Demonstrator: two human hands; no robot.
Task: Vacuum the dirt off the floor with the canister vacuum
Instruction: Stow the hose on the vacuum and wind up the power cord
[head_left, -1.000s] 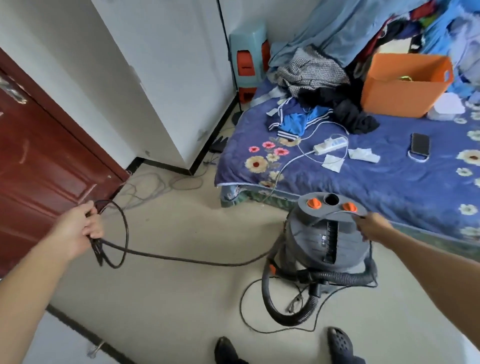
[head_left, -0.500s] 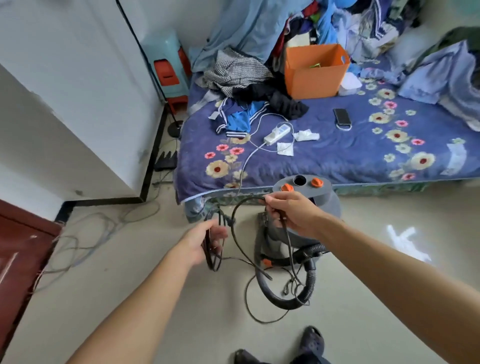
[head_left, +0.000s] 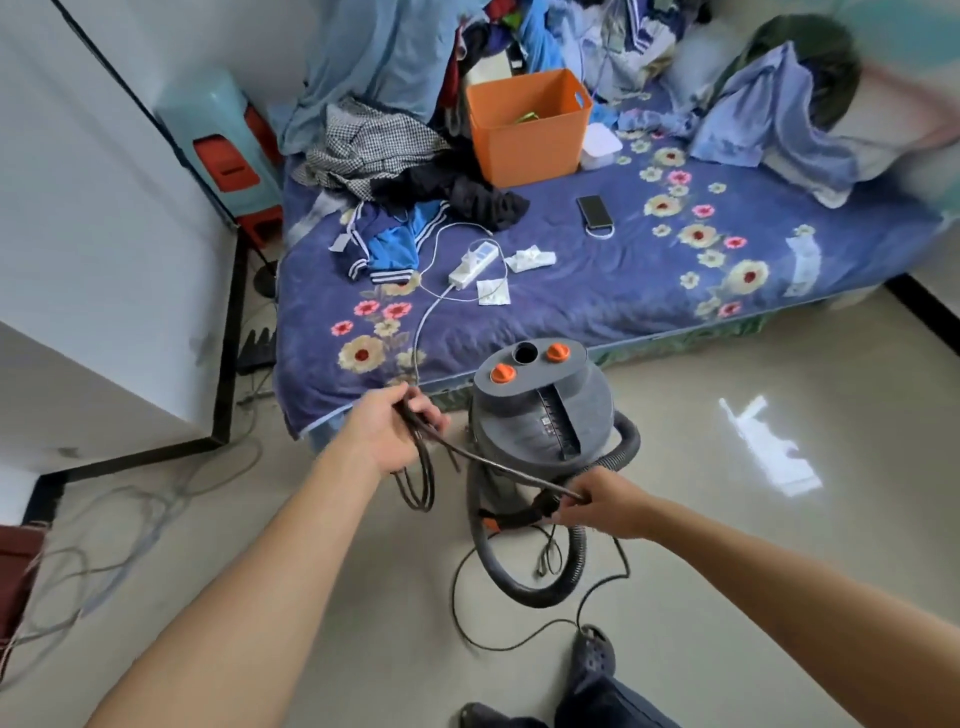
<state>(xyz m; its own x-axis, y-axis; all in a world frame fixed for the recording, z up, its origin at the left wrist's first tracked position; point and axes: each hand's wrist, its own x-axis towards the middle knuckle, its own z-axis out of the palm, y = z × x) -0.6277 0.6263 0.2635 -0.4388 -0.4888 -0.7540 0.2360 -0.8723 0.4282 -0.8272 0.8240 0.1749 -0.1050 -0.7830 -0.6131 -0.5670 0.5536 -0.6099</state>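
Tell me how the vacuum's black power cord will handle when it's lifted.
The power cord is probably floppy: its loops hang limp below the left hand. Pulled between that hand and the right hand it runs straight, so it likely goes taut easily. Slack lying on the floor may snag the hose.

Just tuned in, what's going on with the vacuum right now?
A person is sorting out the power cord, not vacuuming yet. The left hand grips several gathered loops of it, and the right hand pinches the same cord lower down, so a stretch runs taut between them. The canister vacuum stands on the floor beside the bed, its hose curled loose round its base. Where the plug is, I cannot tell.
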